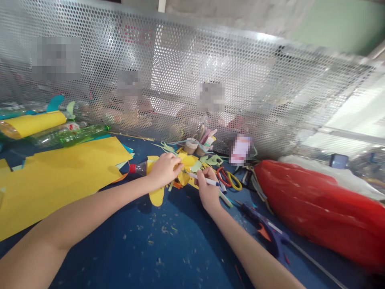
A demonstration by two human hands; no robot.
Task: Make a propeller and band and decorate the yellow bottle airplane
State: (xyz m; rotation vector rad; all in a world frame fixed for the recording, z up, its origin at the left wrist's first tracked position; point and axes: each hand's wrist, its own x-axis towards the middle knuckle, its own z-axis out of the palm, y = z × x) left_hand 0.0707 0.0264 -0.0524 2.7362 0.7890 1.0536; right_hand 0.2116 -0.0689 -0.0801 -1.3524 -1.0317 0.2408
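Note:
My right hand [208,193] grips a white marker pen [212,182] with a blue end, its tip against a small dark drawn mark on a yellow paper piece [183,178]. Fingers bent, my left hand [164,172] holds down the plastic bottle [140,169] dressed in yellow paper. The bottle lies on its side with its red cap [132,168] pointing left. A rounded yellow paper flap [157,196] sticks out toward me below my left hand, which hides much of the bottle's middle.
Yellow sheets [69,172] and several bottles [80,134] lie left. Scissors [231,179], a blue glue gun [270,230] and a red plastic bag [313,204] are at right. Behind the paper scraps stand cups [191,145] of markers. A perforated metal panel [180,60] borders the blue table [144,249].

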